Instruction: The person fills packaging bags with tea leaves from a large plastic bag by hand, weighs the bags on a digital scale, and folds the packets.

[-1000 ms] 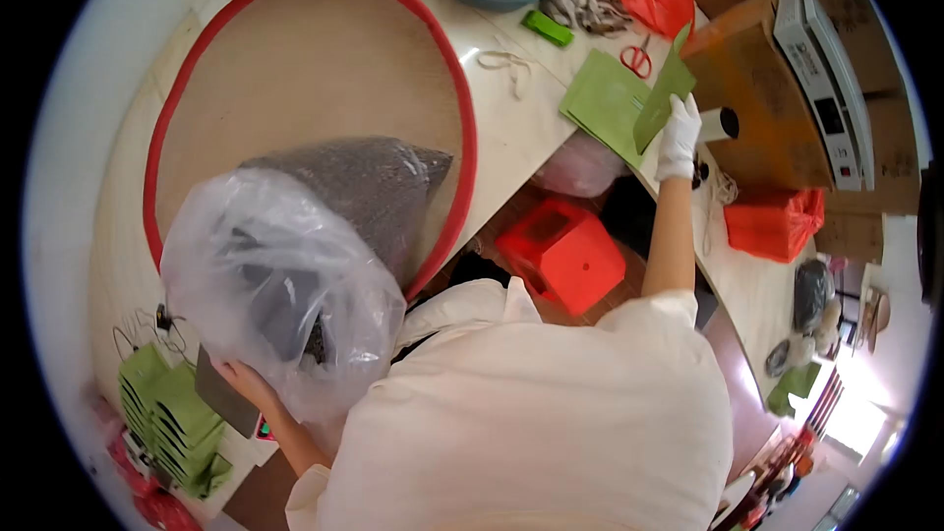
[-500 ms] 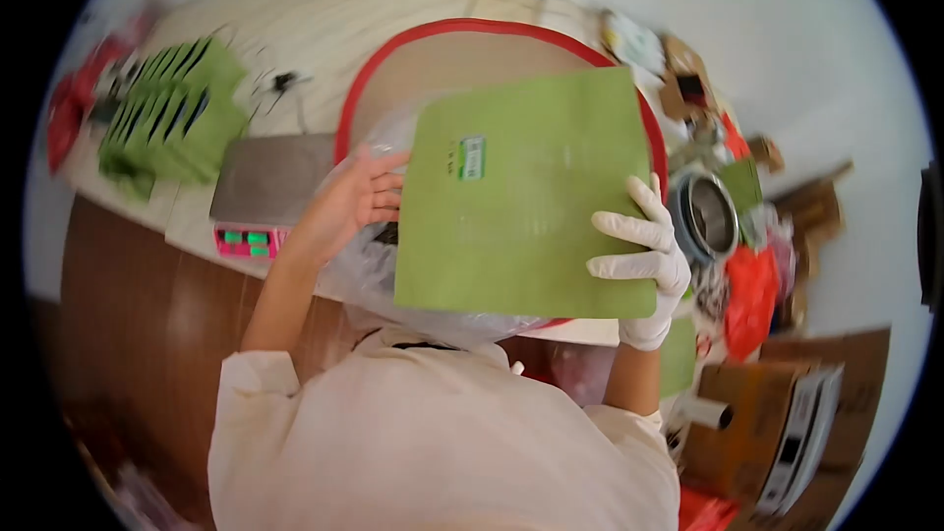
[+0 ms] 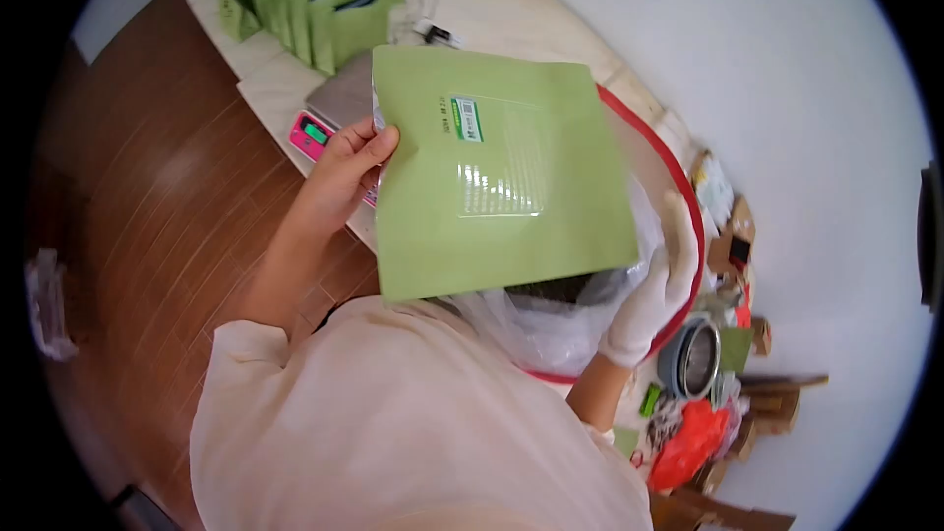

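A flat green pouch with a small label and a ribbed clear window is held up in front of me. My left hand, bare, pinches its left edge between thumb and fingers. At the pouch's lower right is my right hand, in a white glove, with its fingers stretched out and apart from the pouch's edge. Behind and below the pouch, a clear plastic bag with dark contents lies on the round red-rimmed tray; the pouch hides much of both.
Several filled green pouches stand at the upper left. Beside them is a scale with a pink front. At the right are a steel bowl, a red plastic bag and cardboard boxes. Wooden floor shows at the left.
The green pouch has come off a stack at the right to in front of me. My left hand has closed on its edge, and my right hand has let go. The view has turned.
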A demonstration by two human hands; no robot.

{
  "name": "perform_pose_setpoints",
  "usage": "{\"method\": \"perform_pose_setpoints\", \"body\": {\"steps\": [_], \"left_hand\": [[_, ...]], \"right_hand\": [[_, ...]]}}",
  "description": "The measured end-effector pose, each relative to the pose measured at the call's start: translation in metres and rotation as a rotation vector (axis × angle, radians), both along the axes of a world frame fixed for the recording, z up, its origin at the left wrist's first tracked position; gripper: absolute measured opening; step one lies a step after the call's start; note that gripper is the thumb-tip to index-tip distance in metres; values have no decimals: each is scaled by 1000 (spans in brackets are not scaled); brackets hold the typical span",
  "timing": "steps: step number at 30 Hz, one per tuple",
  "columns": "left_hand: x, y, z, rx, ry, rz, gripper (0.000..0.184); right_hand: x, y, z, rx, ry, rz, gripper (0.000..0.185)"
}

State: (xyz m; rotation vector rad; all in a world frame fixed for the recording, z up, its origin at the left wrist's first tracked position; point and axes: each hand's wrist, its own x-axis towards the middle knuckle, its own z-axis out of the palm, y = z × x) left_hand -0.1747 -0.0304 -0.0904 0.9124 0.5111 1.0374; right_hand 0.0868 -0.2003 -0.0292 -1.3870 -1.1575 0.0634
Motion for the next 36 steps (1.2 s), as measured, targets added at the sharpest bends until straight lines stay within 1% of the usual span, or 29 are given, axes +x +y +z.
{"method": "perform_pose_setpoints", "body": {"steps": [1, 2, 3, 4, 5, 7, 9, 10, 11, 12, 13, 14, 15, 17, 18, 19, 20, 21, 23, 25, 27, 28, 30, 31, 33, 35, 36], "left_hand": [[-1, 1, 0, 17, -1, 44, 25], [-2, 4, -6, 111, 31, 145, 23], [-3, 2, -7, 202, 69, 242, 21], [0, -7, 1, 269, 118, 235, 19], [6, -17, 11, 337, 170, 228, 17], [16, -29, 29, 810, 280, 419, 21], [18, -29, 30, 929, 309, 395, 24], [15, -27, 29, 950, 320, 412, 24], [13, -26, 28, 1059, 348, 385, 24], [13, -27, 26, 1165, 376, 352, 23], [17, -29, 25, 1178, 382, 357, 23], [23, -32, 23, 1301, 368, 258, 20], [30, -36, 19, 1418, 353, 155, 18], [46, -46, 9, 1547, 230, -32, 15], [46, -53, 7, 1554, 233, -30, 15], [47, -57, 8, 1574, 271, -114, 14], [49, -62, 8, 1593, 307, -199, 13], [53, -70, 3, 1596, 305, -200, 13], [61, -85, -7, 1564, 213, -306, 13], [64, -86, -3, 1580, 181, -312, 11], [68, -86, 0, 1675, 260, -361, 11], [71, -85, -5, 1671, 256, -372, 11], [78, -83, -13, 1767, 276, -276, 11], [77, -80, -17, 1763, 265, -287, 11], [66, -61, -4, 1901, 231, -241, 14], [48, -53, 21, 1754, 180, 54, 28], [37, -46, 33, 1611, 123, 143, 38]], "right_hand": [[-6, 8, 3, -9, -208, -118, 34], [-28, 14, 5, 91, -269, 63, 32], [-44, 16, 6, 45, -426, 219, 29], [-62, 25, 14, 51, -632, 428, 25], [-82, 31, 22, 67, -821, 448, 28], [-99, 36, 17, 1, -969, 474, 31], [-101, 47, 12, 22, -922, 399, 34], [-100, 44, 15, -27, -909, 384, 37], [-99, 41, 14, -97, -797, 360, 38], [-98, 36, 10, -141, -753, 240, 42], [-97, 30, 5, -188, -702, 119, 45], [-94, 26, 2, -335, -609, 102, 45], [-89, 25, -5, -326, -608, 105, 45], [-71, 27, -36, -252, -634, 280, 52], [-53, 18, -70, -244, -634, 280, 52], [-39, 13, -86, -259, -608, 277, 52], [-35, 12, -81, -272, -580, 273, 51], [-34, 11, -69, -294, -532, 269, 51], [-32, 9, -54, -322, -464, 257, 50], [-32, 6, -44, -329, -404, 238, 50], [-35, 4, -40, -321, -356, 219, 49], [-37, 6, -36, -309, -325, 213, 49], [-40, 8, -30, -287, -283, 201, 48], [-42, 9, -28, -273, -272, 195, 48], [-45, 15, -23, -239, -225, 192, 47], [-47, 20, -18, -213, -189, 183, 46], [-48, 23, -15, -201, -166, 177, 46]]}}
